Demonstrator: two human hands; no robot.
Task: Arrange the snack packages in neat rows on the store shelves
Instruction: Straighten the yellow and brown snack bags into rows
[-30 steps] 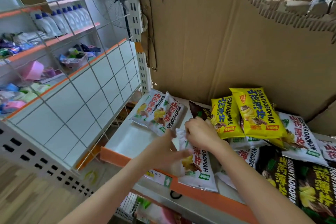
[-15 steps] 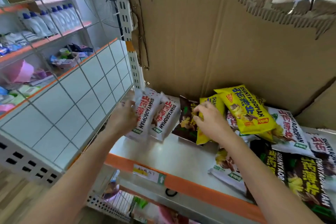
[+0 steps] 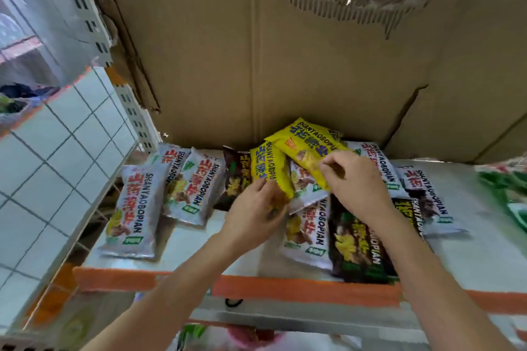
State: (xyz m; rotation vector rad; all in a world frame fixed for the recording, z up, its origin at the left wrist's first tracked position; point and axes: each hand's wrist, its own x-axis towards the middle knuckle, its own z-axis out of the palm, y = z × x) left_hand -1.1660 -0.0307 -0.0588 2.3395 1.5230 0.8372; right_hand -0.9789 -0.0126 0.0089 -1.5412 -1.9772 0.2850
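Observation:
Snack packages lie on a grey shelf (image 3: 199,248) with an orange front edge. Three white packages sit at the left; the nearest white package (image 3: 134,208) lies lengthwise. A dark package (image 3: 235,177) leans behind them. My left hand (image 3: 256,214) pinches the lower end of a yellow package (image 3: 268,168). My right hand (image 3: 353,182) pinches the lower end of a second yellow package (image 3: 308,142), which lies on top of the pile. Beneath are a white package (image 3: 308,234) and a dark package (image 3: 359,242) by the front edge.
Torn brown cardboard (image 3: 285,65) forms the shelf's back wall. A white wire grid panel (image 3: 57,168) borders the left side. More white packages (image 3: 427,196) lie at the right, and green packaging (image 3: 507,188) shows at the far right edge. A lower shelf holds goods below.
My left hand has left the white packages at the left and moved right onto a yellow package. My right hand shifted to the upper yellow package. The view moved closer and rightwards.

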